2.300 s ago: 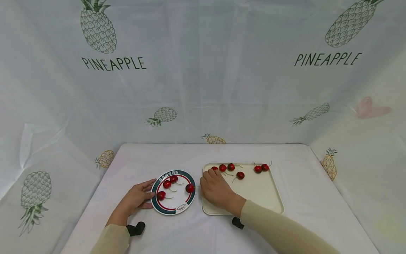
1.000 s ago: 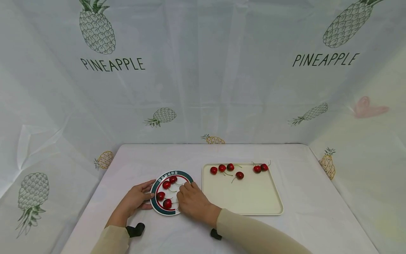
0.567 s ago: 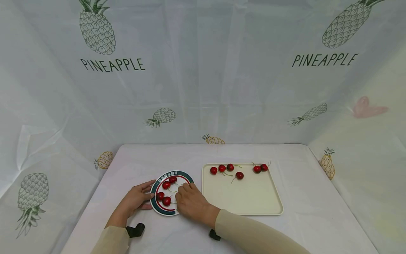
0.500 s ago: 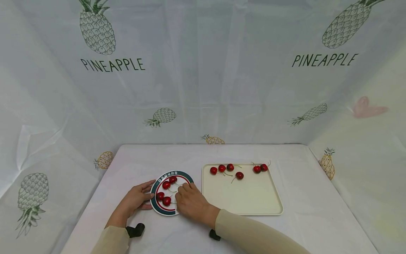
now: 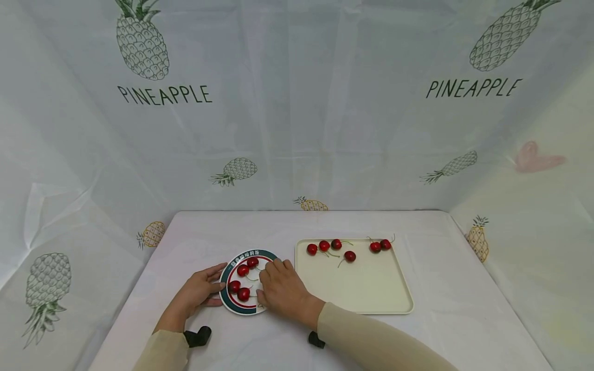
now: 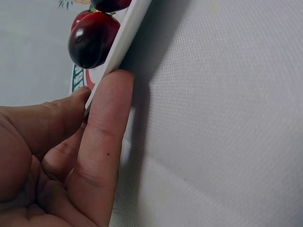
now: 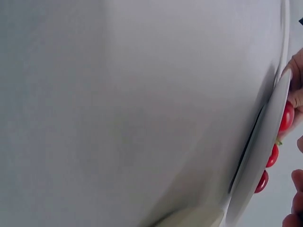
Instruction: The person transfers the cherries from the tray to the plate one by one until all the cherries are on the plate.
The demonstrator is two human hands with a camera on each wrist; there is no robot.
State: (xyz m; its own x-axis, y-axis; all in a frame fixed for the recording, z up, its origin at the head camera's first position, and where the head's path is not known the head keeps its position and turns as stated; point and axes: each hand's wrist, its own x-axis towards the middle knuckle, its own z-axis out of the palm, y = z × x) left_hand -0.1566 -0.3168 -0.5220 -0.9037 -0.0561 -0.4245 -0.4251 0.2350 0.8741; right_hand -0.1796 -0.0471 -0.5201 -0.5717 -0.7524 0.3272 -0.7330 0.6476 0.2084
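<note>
A round white plate (image 5: 252, 312) with a green and red rim carries several red cherries (image 5: 243, 294) with stems. My left hand (image 5: 197, 292) pinches the plate's left edge; in the left wrist view the thumb (image 6: 61, 111) lies over the rim and a finger (image 6: 111, 109) presses from beneath. Over the plate's right side is my right hand (image 5: 285, 291), near the front cherry's stem. In the right wrist view its fingertips (image 7: 298, 182) show at the right border, parted and with nothing seen between them. The palm side stays hidden in the head view.
Right of the plate lies a cream rectangular tray (image 5: 357, 288). Several cherries (image 5: 324, 246) sit along its back, with a pair (image 5: 380, 246) at the back right corner. A white cloth (image 5: 232, 226) covers the table, and a pineapple-print curtain (image 5: 297, 113) stands behind.
My right hand carried a cherry from the tray's left side onto the plate and set it beside the front one. Since then its fingers have parted and drawn slightly right. The left hand stays put.
</note>
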